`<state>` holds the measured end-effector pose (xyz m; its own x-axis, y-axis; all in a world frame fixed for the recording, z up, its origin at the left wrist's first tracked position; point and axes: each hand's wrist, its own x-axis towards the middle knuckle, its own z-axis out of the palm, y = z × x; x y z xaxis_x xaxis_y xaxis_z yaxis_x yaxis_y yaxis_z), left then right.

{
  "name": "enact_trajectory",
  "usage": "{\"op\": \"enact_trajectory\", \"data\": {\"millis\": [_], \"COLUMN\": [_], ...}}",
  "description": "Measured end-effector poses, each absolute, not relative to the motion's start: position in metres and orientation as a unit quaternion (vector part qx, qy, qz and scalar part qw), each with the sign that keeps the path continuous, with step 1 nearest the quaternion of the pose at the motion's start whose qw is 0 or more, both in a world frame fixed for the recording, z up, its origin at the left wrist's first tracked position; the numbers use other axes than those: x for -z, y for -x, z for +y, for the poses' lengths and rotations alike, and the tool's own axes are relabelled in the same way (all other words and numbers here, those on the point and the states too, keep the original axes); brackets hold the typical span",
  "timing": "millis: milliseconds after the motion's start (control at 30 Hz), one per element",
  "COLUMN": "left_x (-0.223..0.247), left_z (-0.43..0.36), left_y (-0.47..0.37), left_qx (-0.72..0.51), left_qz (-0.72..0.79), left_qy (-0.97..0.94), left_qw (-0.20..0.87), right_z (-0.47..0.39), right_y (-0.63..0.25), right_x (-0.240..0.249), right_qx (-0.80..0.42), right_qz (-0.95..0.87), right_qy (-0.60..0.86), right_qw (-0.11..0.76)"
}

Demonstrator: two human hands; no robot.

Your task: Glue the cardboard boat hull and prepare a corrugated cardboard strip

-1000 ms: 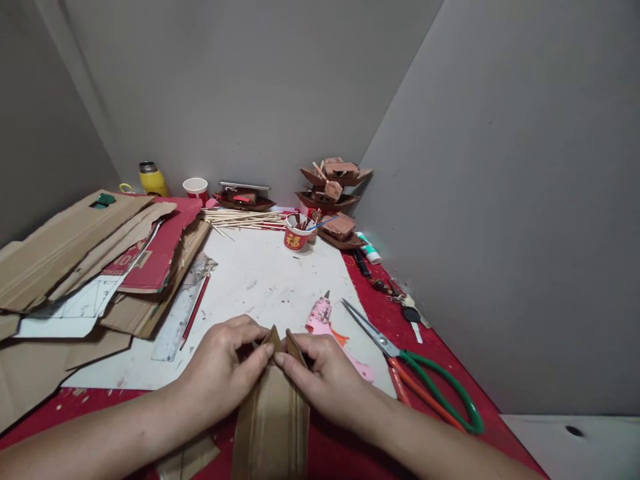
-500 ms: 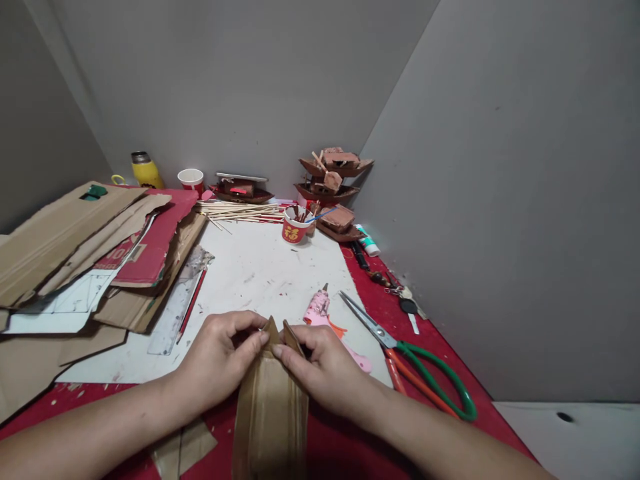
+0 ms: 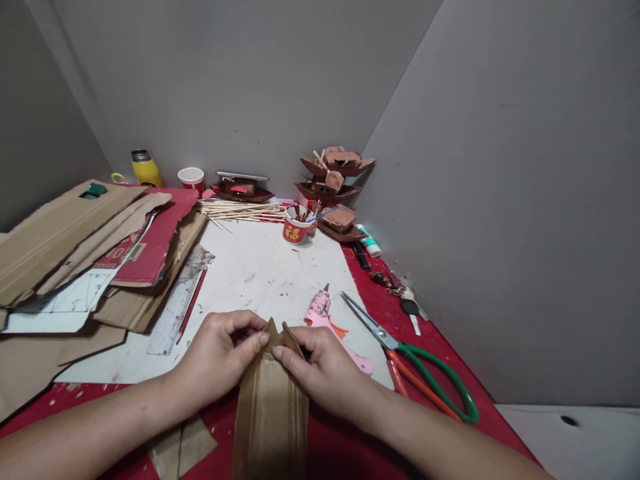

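Most of the room to move is on the white sheet (image 3: 250, 267), between the ruler (image 3: 167, 330) on the left and the pink glue gun (image 3: 319, 308) on the right. The table's right edge runs along the gray wall (image 3: 500, 200), scissors (image 3: 383, 337) just inside it. Cardboard strip (image 3: 273, 413) is at the near side, running out of view. Left hand (image 3: 220, 350) and right hand (image 3: 320, 360) are close together, each pinching a pointed flap at its far end.
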<state>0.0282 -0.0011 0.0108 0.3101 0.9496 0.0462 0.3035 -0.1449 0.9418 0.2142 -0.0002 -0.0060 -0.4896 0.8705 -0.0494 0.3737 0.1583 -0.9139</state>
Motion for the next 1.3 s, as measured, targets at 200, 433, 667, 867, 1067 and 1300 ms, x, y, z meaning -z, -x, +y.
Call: {"op": "enact_trajectory", "data": {"millis": [200, 433, 667, 867, 1067, 1300], "left_x": [-0.013, -0.021, -0.02, -0.022, -0.017, -0.012], "left_z": [0.002, 0.0, -0.005, -0.006, -0.005, -0.005], "left_y": [-0.027, -0.029, -0.031, -0.031, -0.031, -0.03], "left_qx": [-0.328, -0.302, -0.324, -0.329, -0.304, -0.299], "left_qz": [0.501, 0.476, 0.472, 0.453, 0.462, 0.461], "left_qy": [-0.641, -0.679, -0.687, -0.718, -0.747, -0.759], "left_qw": [0.481, 0.471, 0.448, 0.413, 0.368, 0.349], "right_z": [0.0, 0.0, -0.002, -0.002, -0.001, -0.001], "right_y": [-0.214, -0.213, -0.213, -0.212, -0.212, -0.212], "right_x": [0.007, 0.008, 0.003, 0.002, 0.003, 0.004], "right_qx": [-0.466, -0.457, -0.442, -0.444, -0.448, -0.448], "right_qz": [-0.73, -0.741, -0.756, -0.759, -0.759, -0.757], "right_qy": [0.438, 0.428, 0.424, 0.42, 0.419, 0.425], "right_qw": [0.242, 0.243, 0.23, 0.224, 0.222, 0.214]}}
